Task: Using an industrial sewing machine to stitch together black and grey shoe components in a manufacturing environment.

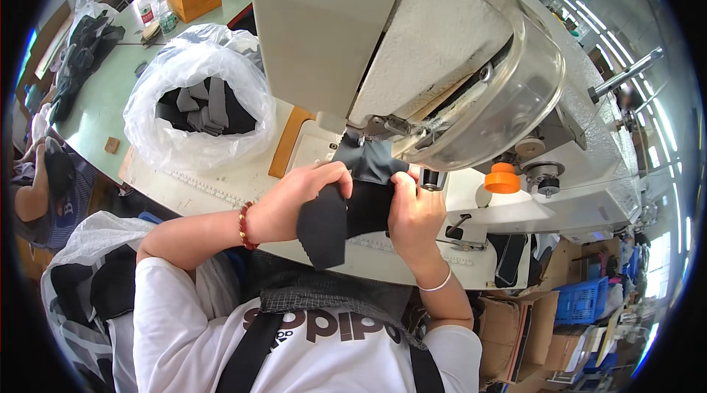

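Observation:
A dark grey fabric piece [324, 231] with a zigzag-cut edge hangs from my left hand [302, 198], which is closed on its upper part. My right hand [414, 209] pinches the right edge of a black fabric piece [368, 210] between thumb and fingers. Both hands are just in front of the sewing machine's needle area. A smoother grey fabric section [368, 159] lies beneath the machine head [434, 39], joining or overlapping the black part; I cannot tell which. The needle itself is hidden behind the head and its clear guard [508, 91].
Left of the machine, a white plastic bag [143, 109] holds grey and black fabric pieces. A ruler strip [202, 184] runs along the table's front. An orange knob [502, 179] juts out at right, above a phone [509, 257]. Another person [48, 187] sits at far left.

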The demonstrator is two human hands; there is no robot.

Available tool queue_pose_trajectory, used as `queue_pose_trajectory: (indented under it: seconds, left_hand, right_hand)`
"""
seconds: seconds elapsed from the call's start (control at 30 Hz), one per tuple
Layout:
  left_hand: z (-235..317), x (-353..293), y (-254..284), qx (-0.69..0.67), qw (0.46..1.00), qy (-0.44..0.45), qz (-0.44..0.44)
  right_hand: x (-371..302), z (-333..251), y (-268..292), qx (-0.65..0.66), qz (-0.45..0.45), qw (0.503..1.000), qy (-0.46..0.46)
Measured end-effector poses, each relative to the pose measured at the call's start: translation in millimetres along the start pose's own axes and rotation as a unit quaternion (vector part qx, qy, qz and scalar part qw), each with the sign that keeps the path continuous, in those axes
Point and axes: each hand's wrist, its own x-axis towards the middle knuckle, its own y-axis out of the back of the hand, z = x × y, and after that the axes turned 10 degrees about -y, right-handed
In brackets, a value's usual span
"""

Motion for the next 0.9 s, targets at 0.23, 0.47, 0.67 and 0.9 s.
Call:
queue_pose_trajectory:
  seconds: [0.23, 0.47, 0.67, 0.9]
  left_hand:
    - [-11.9, -23.5, -19.2, -0.298, 0.940, 0.131, 0.105]
    - [-12.3, -27.1, -24.0, -0.380, 0.905, 0.142, 0.125]
    - [-13.2, -23.5, -15.9, -0.077, 0.988, 0.016, 0.132]
    - [-23.9, -3.0, 16.4, 0.222, 0.945, -0.213, 0.108]
  right_hand:
    - [-4.8, -20.9, 8.9, 0.008, 0.060, 0.992, 0.110]
    - [16.1, -14.4, -8.0, 0.075, 0.067, 0.980, 0.171]
    - [18.3, -8.4, -13.4, 0.042, 0.092, 0.969, 0.224]
    - [19.5, -2.9, -6.9, 0.025, 0.092, 0.965, 0.246]
